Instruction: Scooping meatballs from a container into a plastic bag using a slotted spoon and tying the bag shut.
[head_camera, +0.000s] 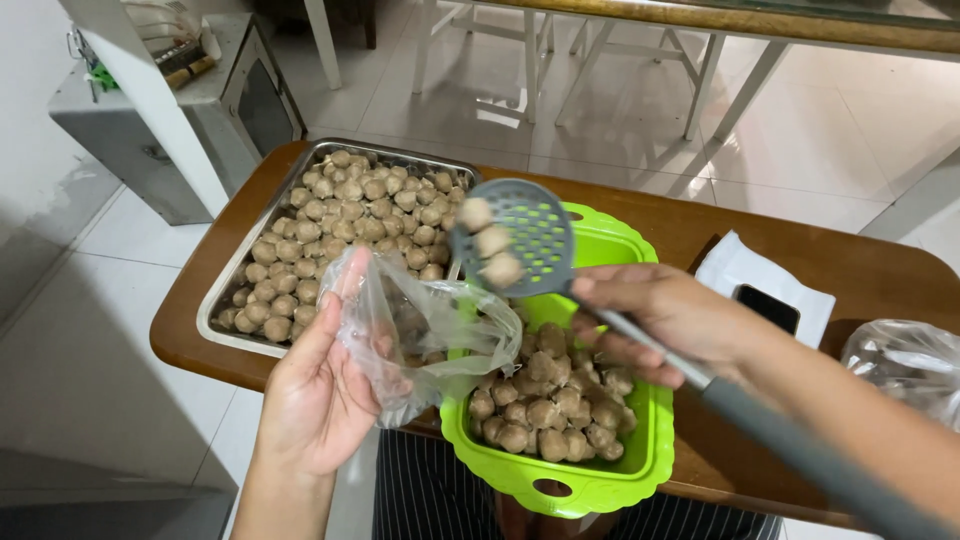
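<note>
- Meatballs (492, 243), three of them, sit on the grey slotted ladle (515, 235) that we hold up over the far end of the green basket (600, 480), which stands at the near edge of the desk (690, 225).
- Our right hand (655, 320) is clenched around the ladle's long grey handle, the scoop tilted toward the bag.
- Our left hand (320, 385) grips the clear plastic bag (420, 330) by its rim, fingers spread to keep the mouth open, just beside the basket's left wall.
- The basket holds a heap of the same brown balls; the steel tray (225, 295) at the desk's left end holds many more.
- We judge the step in hand to be the transfer: a scoop is lifted and poised at the bag's mouth, not yet tipped in.
- The next move, as we read it, calls for lining the scoop's lip over the opening and tilting gently, since the balls lie loose near the ladle's edge and the film is limp.
- Toward the right edge we see a white packet (745, 272) with a dark phone (766, 307) on it, and another clear bag (905, 365).
</note>
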